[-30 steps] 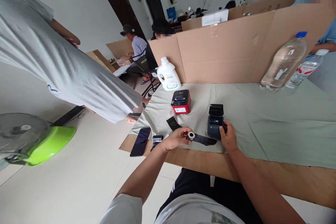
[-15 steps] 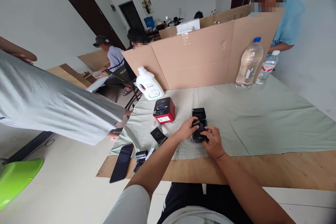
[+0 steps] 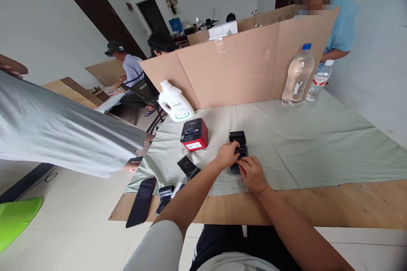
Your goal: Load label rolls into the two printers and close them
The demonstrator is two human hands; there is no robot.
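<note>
Both hands are on the black printer (image 3: 238,146) near the front edge of the surface (image 3: 318,203): left hand (image 3: 227,155) gripping its left side, right hand (image 3: 251,173) over the near end, fingers curled onto it. Its lid stands open at the far end. Red printer (image 3: 194,134) sits just to the left, white jug (image 3: 174,102) behind that. A phone (image 3: 141,201) hangs over the front left corner. Two bottles (image 3: 297,75) stand by the cardboard wall (image 3: 241,67) at the back edge. Cloth (image 3: 318,144) covers most of it.

On your worktop (image 3: 318,144) you have a red box (image 3: 194,134), a white jug (image 3: 174,102), two water bottles (image 3: 297,75) and a phone (image 3: 141,201).
</note>
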